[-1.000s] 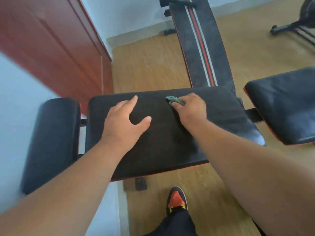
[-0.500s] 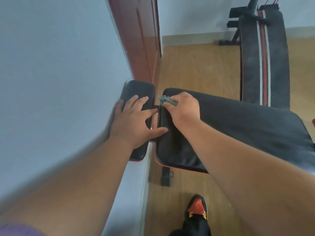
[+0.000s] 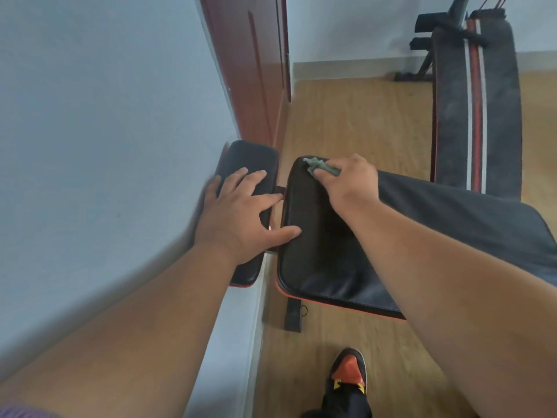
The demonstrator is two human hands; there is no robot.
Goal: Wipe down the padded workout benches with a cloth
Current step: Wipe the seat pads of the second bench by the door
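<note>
There are two hands, one cloth, and three black pads to count. The small pad (image 3: 250,164) sits in the middle left of the frame, right by the pale wall (image 3: 90,116). The big pad (image 3: 316,251) lies just beside it in the middle, with a thin red line along its bottom edge. The long pad (image 3: 452,116) with red and white stripes is in the upper right, on the wooden floor (image 3: 346,116).

The left hand (image 3: 238,215) lies flat on the small pad, fingers spread apart, and its thumb reaches over the gap to touch the big pad. The right hand (image 3: 346,182) is closed tight around the cloth (image 3: 319,167), pressing it on the top left corner of the big pad. The cloth is small, grey-green and crumpled, and pokes out past the fingers. One shoe (image 3: 348,372), black, orange and yellow, shows at the bottom.
</note>
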